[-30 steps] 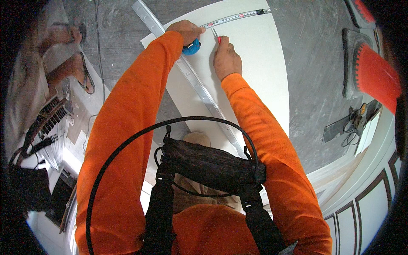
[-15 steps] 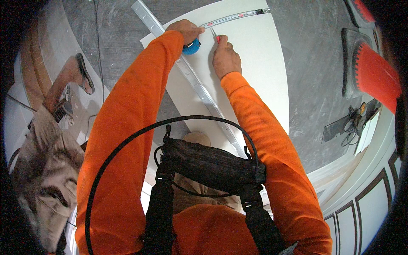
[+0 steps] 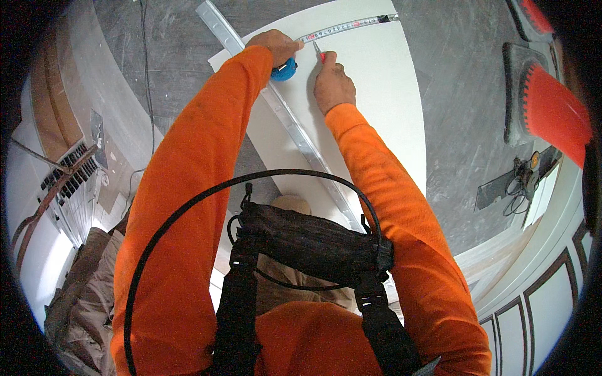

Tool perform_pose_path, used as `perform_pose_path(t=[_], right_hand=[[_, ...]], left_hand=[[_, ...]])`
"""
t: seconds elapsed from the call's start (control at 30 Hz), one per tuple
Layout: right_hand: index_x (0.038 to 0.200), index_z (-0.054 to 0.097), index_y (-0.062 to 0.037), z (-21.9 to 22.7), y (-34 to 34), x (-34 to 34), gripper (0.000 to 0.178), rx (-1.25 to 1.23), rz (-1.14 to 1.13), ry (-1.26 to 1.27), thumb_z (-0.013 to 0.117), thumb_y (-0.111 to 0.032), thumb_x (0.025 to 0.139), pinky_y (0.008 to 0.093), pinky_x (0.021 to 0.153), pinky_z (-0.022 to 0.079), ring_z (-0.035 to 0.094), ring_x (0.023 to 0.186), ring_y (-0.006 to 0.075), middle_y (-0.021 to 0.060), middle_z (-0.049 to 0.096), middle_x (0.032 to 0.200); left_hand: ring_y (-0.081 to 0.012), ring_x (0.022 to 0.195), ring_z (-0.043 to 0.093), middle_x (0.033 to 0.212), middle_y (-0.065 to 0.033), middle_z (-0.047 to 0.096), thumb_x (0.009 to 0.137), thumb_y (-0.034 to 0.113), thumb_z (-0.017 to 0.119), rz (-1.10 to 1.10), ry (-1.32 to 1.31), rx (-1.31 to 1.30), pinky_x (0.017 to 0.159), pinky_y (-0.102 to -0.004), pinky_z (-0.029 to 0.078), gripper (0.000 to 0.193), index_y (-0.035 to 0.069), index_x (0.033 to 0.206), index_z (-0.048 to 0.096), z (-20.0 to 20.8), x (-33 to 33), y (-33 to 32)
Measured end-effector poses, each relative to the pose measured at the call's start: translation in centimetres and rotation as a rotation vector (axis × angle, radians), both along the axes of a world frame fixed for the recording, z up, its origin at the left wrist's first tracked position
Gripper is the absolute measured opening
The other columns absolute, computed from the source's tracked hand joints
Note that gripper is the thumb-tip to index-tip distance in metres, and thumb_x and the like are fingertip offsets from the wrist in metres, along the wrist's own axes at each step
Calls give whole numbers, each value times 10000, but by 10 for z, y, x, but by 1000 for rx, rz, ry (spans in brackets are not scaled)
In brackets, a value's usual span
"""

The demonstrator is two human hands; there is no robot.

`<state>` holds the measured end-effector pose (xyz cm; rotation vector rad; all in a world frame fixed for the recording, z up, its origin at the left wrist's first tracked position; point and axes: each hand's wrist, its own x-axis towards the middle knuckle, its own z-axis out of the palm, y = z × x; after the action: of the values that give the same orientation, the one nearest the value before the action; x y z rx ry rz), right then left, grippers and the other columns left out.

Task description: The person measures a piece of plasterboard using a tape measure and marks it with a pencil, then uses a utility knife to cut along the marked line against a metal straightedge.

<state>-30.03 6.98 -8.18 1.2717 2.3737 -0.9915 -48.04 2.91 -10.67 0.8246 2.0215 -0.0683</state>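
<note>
at lower left, brown fabric (image 3: pixel 88 301) was cut off by the dark rim. a metal rail (image 3: pixel 291 119), partly hidden by a sleeve, crossed the white board (image 3: pixel 389 100). the left hand (image 3: pixel 273 47) gripped the half-covered blue tape (image 3: pixel 284 71), its blade out across the board. the right hand (image 3: pixel 334 86) grasped a pointed tool (image 3: pixel 319 50), handle mostly hidden, tip near the blade.

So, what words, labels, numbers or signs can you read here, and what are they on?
Tape: a row of small black figures with some red marks; I won't copy printed numbers out.
Blue case: any print is too small to read.
White board: no lettering that I can see.
</note>
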Motion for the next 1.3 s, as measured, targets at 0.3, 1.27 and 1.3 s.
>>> perform_pose_path(t=[0.3, 1.27, 1.3], right_hand=[[1177, 394, -48, 2, 2, -5, 232, -9, 4, -19, 371, -181, 989, 490, 741, 562, 678, 886, 423, 272, 610, 1025], [1118, 432, -5, 10, 5, -13, 249, -80, -2, -15, 360, -207, 991, 508, 791, 543, 668, 917, 450, 306, 646, 1007], [1110, 439, -3, 10, 7, -12, 250, -89, -15, -14, 361, -208, 990, 508, 796, 541, 667, 922, 447, 304, 649, 1010]], left_hand=[[-246, 641, 643, 683, -95, 676, 898, 600, 490, -25, 66, 139, 653, -399, 498, 561, 126, 735, 741, -10, -2, -8], [-244, 693, 644, 727, -100, 691, 871, 638, 542, -20, 24, 159, 677, -379, 495, 575, 115, 778, 761, -9, -12, -10], [-243, 692, 640, 723, -97, 687, 872, 635, 544, -10, 13, 153, 673, -379, 492, 573, 113, 772, 757, -10, -10, -8]])
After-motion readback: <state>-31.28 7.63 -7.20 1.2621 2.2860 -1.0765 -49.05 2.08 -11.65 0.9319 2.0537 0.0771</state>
